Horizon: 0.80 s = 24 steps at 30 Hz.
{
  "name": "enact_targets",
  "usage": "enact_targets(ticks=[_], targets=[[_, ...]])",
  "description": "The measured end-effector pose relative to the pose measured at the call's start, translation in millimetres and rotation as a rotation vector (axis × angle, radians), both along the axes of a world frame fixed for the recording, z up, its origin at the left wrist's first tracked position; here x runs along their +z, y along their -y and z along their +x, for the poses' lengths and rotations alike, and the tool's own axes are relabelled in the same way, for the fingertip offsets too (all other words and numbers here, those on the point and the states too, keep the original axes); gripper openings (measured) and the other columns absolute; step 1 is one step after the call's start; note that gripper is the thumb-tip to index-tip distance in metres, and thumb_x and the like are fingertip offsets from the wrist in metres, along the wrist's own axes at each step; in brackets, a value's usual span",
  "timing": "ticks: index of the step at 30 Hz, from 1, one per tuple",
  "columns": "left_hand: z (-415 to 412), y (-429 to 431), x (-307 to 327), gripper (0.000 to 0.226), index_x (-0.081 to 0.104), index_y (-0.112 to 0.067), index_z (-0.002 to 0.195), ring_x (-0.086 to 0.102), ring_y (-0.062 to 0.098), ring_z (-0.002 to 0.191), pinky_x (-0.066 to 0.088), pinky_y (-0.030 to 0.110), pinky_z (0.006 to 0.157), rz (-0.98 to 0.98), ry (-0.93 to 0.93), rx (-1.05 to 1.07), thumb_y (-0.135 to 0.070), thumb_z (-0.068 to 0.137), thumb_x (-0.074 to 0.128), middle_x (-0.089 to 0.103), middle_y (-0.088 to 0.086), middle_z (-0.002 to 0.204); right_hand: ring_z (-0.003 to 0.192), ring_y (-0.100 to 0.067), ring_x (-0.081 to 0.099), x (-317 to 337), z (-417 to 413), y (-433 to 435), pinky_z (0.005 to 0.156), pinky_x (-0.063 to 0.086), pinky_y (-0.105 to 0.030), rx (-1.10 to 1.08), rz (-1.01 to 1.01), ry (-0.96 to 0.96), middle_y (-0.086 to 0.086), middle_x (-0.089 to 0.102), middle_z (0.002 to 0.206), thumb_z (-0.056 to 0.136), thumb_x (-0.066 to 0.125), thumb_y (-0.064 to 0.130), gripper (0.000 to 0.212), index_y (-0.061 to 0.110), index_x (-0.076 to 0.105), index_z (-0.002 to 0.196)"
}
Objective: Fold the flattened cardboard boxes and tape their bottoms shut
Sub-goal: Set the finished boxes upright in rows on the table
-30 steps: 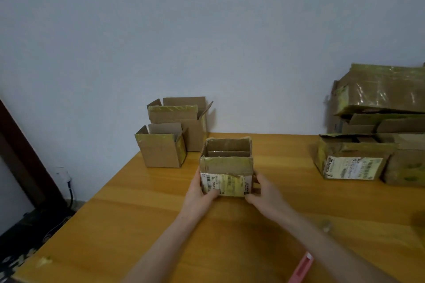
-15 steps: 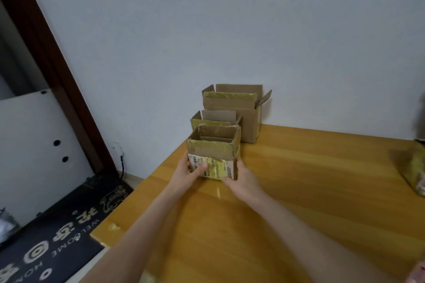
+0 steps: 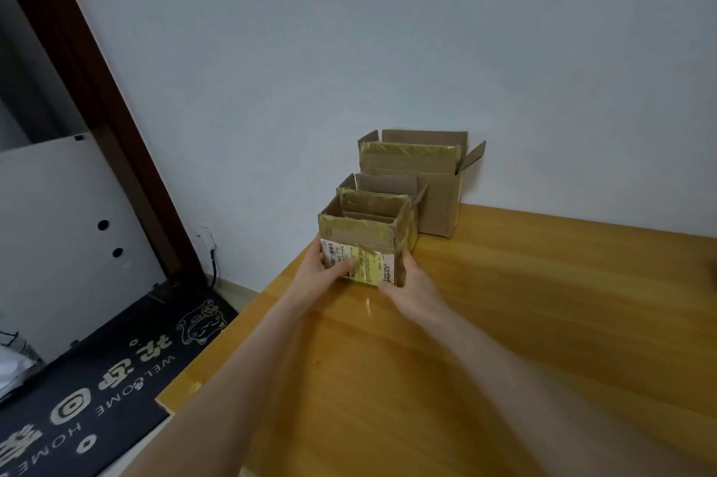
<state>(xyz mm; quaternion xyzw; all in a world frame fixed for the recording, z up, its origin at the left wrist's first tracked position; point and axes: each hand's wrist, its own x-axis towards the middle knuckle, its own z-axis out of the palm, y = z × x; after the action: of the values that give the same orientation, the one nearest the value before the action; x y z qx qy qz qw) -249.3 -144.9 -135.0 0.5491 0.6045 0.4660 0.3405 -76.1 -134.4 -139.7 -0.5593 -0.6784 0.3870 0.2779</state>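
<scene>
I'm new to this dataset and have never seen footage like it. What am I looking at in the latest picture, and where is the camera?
There is no machine here: a person works with bare hands, and the single camera sits on their head, looking forward and down, so both forearms reach in from the bottom. The left hand and right hand grip the sides of a small open-topped brown cardboard box with a white-and-yellow label, at the far corner of the orange-brown wooden table. Directly behind it stand a similar small open cardboard box and a taller open cardboard box, near the pale wall. On the floor to the left lies a dark welcome doormat.
</scene>
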Motion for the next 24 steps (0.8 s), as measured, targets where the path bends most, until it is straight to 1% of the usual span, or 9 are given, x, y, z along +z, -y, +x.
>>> enact_targets(ticks=[4,7,9,12,16,18,20,22,24], targets=[[1.0,11.0,1.6,0.055,0.038,-0.032,0.132,0.049,0.015,0.123,0.044,0.039,0.103,-0.023,0.0,0.02,-0.033,0.085,0.067,0.053,-0.007,0.129,0.141,-0.024,0.024,4.6,14.9,7.0,0.113,0.029,-0.046,-0.011,0.002,-0.021,-0.005,0.027,0.153,0.09,0.059,0.031,0.078,0.018,0.011,0.151],[18.0,31.6,1.8,0.065,0.035,-0.018,0.141,0.046,0.016,0.123,0.044,0.034,0.099,0.077,-0.024,0.274,-0.035,0.086,0.065,0.046,0.001,0.136,0.141,-0.024,0.024,13.1,37.2,18.1,0.113,0.028,-0.042,-0.034,0.028,-0.027,-0.006,0.025,0.154,0.093,0.056,0.031,0.073,0.014,0.014,0.15],[39.7,49.6,0.9,0.056,0.041,-0.016,0.136,0.052,0.009,0.11,0.047,0.027,0.091,0.209,-0.064,0.394,-0.033,0.088,0.063,0.053,0.001,0.126,0.139,-0.025,0.028,18.1,56.2,25.0,0.112,0.03,-0.041,-0.053,0.038,-0.046,-0.008,0.026,0.153,0.094,0.054,0.033,0.07,0.014,0.016,0.15],[90.2,66.4,6.0,0.035,0.049,-0.019,0.122,0.054,0.004,0.098,0.046,0.016,0.078,0.305,-0.076,0.246,-0.026,0.09,0.061,0.057,-0.006,0.107,0.136,-0.023,0.034,29.3,89.8,38.3,0.11,0.033,-0.037,-0.089,0.084,-0.092,-0.007,0.033,0.149,0.093,0.054,0.036,0.066,0.014,0.024,0.148],[174.1,60.3,16.7,0.012,0.063,-0.017,0.098,0.058,0.006,0.084,0.045,0.02,0.073,0.293,-0.096,0.032,-0.025,0.094,0.055,0.063,-0.008,0.088,0.123,-0.02,0.049,43.0,156.7,53.4,0.101,0.038,-0.03,-0.232,0.197,-0.106,-0.007,0.049,0.137,0.092,0.057,0.032,0.054,0.011,0.041,0.139],[222.4,53.0,20.3,0.032,0.061,-0.011,0.069,0.053,0.013,0.061,0.043,0.034,0.065,0.251,-0.109,-0.045,-0.025,0.096,0.052,0.059,-0.003,0.062,0.11,-0.018,0.056,45.7,200.6,60.9,0.095,0.042,-0.028,-0.328,0.242,-0.101,-0.005,0.055,0.13,0.092,0.057,0.03,0.047,0.012,0.047,0.134],[273.9,50.1,25.8,0.048,0.047,-0.014,0.051,0.046,0.015,0.048,0.038,0.033,0.059,0.223,-0.122,-0.099,-0.028,0.097,0.05,0.049,0.0,0.047,0.099,-0.012,0.057,45.5,248.6,69.8,0.091,0.045,-0.028,-0.438,0.296,-0.112,-0.002,0.057,0.124,0.092,0.057,0.028,0.041,0.013,0.05,0.129],[320.7,46.0,28.2,0.053,0.04,-0.014,0.047,0.043,0.016,0.046,0.037,0.035,0.057,0.202,-0.148,-0.147,-0.031,0.096,0.049,0.046,0.004,0.044,0.092,-0.008,0.053,41.9,294.4,78.4,0.088,0.047,-0.028,-0.582,0.362,-0.118,-0.002,0.058,0.118,0.091,0.057,0.024,0.033,0.014,0.054,0.123],[363.1,42.7,27.3,0.052,0.042,-0.012,0.05,0.045,0.019,0.05,0.04,0.037,0.057,0.169,-0.165,-0.209,-0.036,0.096,0.048,0.045,0.008,0.047,0.095,-0.009,0.051,38.5,335.1,85.1,0.089,0.046,-0.03,-0.743,0.432,-0.087,-0.003,0.054,0.116,0.09,0.058,0.02,0.029,0.016,0.054,0.118]])
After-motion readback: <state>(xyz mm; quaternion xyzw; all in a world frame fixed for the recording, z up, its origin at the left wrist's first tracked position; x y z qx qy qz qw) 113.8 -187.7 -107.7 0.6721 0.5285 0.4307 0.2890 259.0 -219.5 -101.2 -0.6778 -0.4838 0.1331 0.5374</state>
